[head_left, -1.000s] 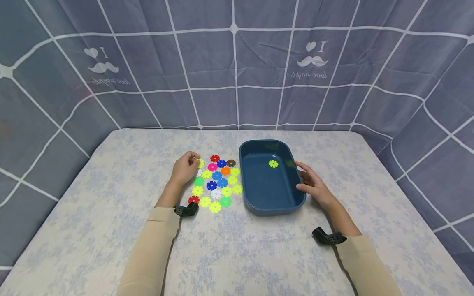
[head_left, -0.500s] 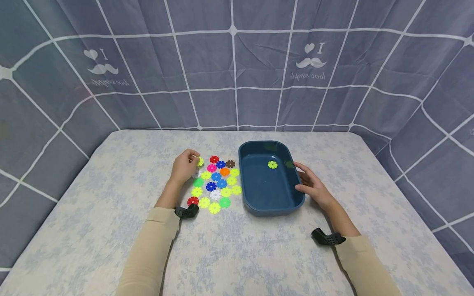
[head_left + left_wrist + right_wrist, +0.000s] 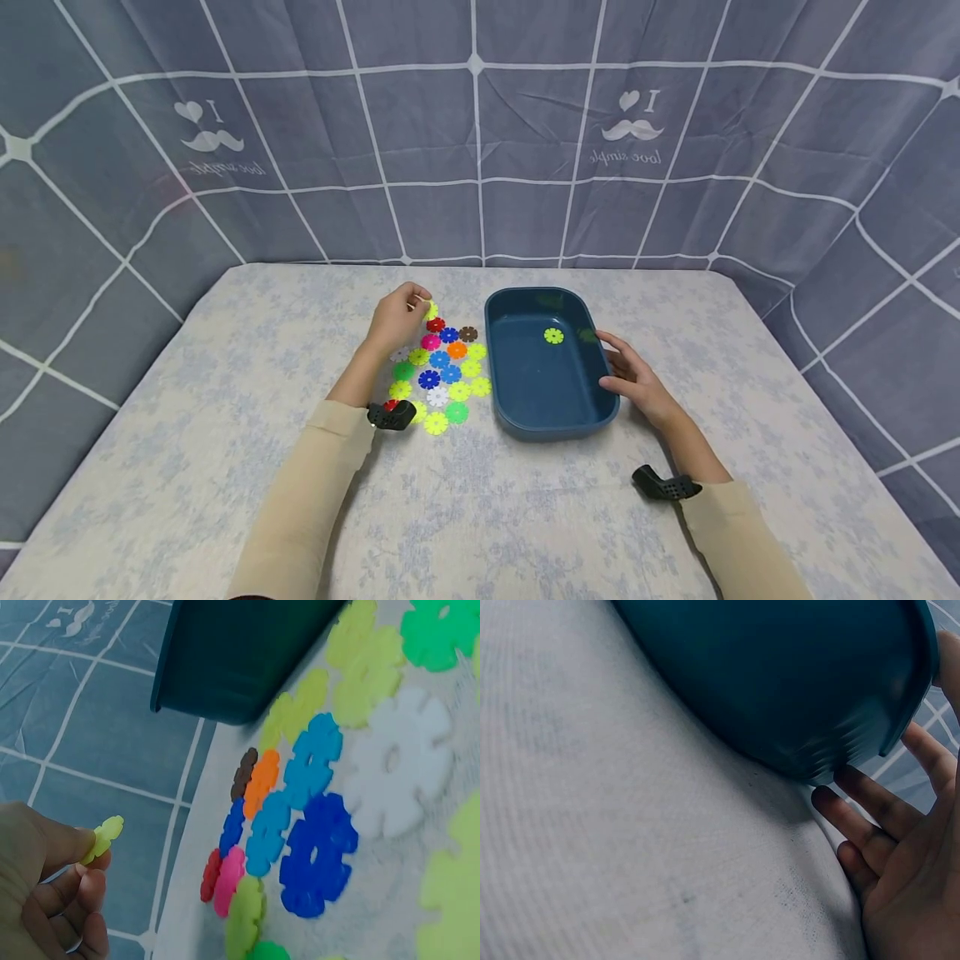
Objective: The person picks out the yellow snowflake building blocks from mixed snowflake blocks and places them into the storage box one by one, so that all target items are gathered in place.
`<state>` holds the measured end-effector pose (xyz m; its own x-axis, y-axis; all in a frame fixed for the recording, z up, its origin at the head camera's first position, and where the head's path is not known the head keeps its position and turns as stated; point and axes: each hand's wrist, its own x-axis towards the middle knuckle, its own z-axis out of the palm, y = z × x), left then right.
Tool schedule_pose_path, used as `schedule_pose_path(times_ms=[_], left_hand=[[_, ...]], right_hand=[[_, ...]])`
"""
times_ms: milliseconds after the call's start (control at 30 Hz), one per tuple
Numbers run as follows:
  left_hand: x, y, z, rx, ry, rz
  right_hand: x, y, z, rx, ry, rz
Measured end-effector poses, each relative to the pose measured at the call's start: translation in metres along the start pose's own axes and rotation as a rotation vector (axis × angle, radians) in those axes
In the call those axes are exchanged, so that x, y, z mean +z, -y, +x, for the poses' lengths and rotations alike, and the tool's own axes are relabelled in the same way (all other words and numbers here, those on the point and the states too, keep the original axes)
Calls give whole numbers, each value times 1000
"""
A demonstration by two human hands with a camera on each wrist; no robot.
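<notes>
Thumb and fingertips of my left hand (image 3: 396, 320) pinch a yellow snowflake disc (image 3: 105, 840) above the table, just behind the loose discs. Those flat, notched snowflake discs lie left of the dark blue plastic bin (image 3: 551, 408); among them are a red disc (image 3: 436, 325), a brown disc (image 3: 468, 333) and a white disc (image 3: 437, 397). One yellow-green disc (image 3: 553, 336) is inside the bin. My right hand (image 3: 636, 379) holds the bin's right side, thumb and forefinger at the rim and the other fingers against the outer wall (image 3: 780, 712).
A pale, flower-patterned cloth (image 3: 525, 517) covers the table. Behind it hangs a grey-blue curtain (image 3: 420, 125) with white grid lines. A black wrist strap device (image 3: 392, 415) on the left wrist hides part of the nearest discs.
My left hand has lifted the yellow disc from the left edge of the group and moved right and away from me. The white disc beneath now shows more. The right hand stays on the bin.
</notes>
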<state>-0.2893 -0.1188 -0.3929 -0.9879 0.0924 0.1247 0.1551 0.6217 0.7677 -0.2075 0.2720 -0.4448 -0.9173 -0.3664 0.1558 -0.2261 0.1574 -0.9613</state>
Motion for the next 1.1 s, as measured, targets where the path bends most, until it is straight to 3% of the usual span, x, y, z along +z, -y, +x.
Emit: schedule_pose_path(times_ms=[400, 1100], left_hand=[[8, -18, 9, 11, 42, -13], [32, -40, 16, 107, 97, -56]], right_hand=[[2, -1, 1, 24, -14, -14], [1, -3, 0, 31, -21, -21]])
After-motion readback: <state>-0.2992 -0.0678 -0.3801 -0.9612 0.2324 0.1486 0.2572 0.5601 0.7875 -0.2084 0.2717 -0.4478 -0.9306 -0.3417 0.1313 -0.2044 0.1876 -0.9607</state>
